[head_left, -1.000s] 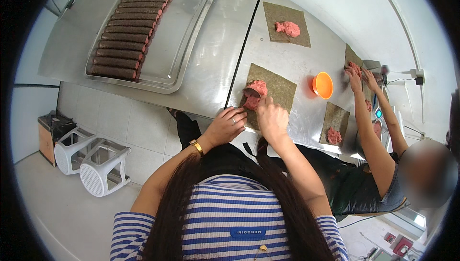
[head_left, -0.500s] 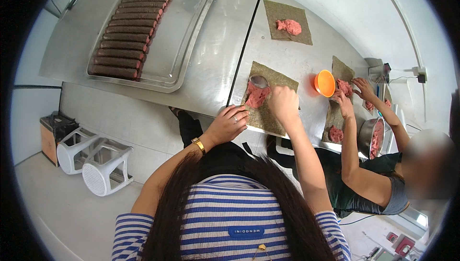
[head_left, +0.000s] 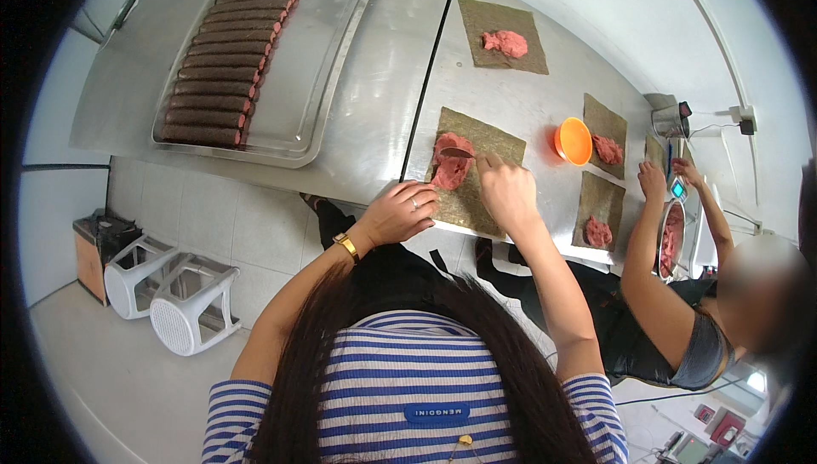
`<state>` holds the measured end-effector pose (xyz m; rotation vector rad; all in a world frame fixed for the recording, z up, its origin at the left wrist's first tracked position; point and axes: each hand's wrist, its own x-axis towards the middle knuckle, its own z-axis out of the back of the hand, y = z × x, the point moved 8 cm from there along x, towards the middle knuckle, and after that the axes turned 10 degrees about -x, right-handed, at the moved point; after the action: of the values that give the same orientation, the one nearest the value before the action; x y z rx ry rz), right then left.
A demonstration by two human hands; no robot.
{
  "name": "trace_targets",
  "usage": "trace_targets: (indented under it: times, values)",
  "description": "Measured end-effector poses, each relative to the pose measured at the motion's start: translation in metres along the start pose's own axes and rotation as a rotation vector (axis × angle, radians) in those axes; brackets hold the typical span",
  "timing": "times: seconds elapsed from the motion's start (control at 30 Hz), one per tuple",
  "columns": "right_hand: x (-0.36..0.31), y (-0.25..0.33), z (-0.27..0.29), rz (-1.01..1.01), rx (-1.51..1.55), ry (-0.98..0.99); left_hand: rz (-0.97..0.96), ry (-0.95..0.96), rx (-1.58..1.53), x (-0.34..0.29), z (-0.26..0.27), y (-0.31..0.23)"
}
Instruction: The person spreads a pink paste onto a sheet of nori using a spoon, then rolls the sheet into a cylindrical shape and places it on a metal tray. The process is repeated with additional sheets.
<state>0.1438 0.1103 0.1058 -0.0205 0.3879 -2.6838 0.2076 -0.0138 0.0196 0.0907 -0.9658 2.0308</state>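
In front of me a greenish-brown seaweed sheet lies on the steel table, with pink minced meat along its left side. My right hand is closed round the handle of a metal spoon. The spoon's bowl rests on the upper part of the meat. My left hand lies at the sheet's near left corner beside the meat, its fingers extended and holding nothing.
A metal tray at left holds rows of filled seaweed rolls. Farther back lies another sheet with meat. An orange bowl stands to the right. A co-worker's hands are near a meat-filled metal bowl. White stools stand on the floor.
My right hand has shifted slightly nearer, and the spoon has turned over the meat, which is more spread out. The co-worker's hands have moved away from a sheet toward the right.
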Motion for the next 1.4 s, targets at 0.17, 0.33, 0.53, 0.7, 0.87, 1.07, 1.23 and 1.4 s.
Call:
trace_targets:
  times: [0.17,0.33,0.53,0.7,0.87,1.07,1.23,1.4]
  values:
    - [0.016,-0.007,-0.018,-0.051,-0.001,0.01,-0.023,-0.025,0.02,-0.001,-0.002,0.001]
    - [0.029,-0.017,-0.023,-0.087,0.031,-0.007,-0.038,-0.044,0.023,-0.002,-0.001,0.0]
    - [0.042,-0.032,-0.036,-0.155,0.061,0.097,-0.05,-0.05,0.004,-0.001,0.001,-0.001]
    - [0.055,-0.056,-0.044,-0.259,0.195,0.191,-0.046,-0.048,0.018,-0.001,0.0,-0.002]
    - [0.048,-0.082,-0.032,-0.356,0.327,0.224,-0.053,-0.045,0.018,0.0,0.0,-0.002]
    - [0.022,-0.072,-0.011,-0.277,0.313,0.151,-0.034,-0.047,-0.043,0.0,0.002,-0.001]
    - [-0.01,-0.032,-0.013,-0.136,0.192,0.278,0.27,-0.26,-0.369,0.005,0.021,0.028]
    - [-0.018,-0.002,-0.02,-0.064,0.123,0.34,0.362,-0.295,-0.24,0.023,0.04,0.05]
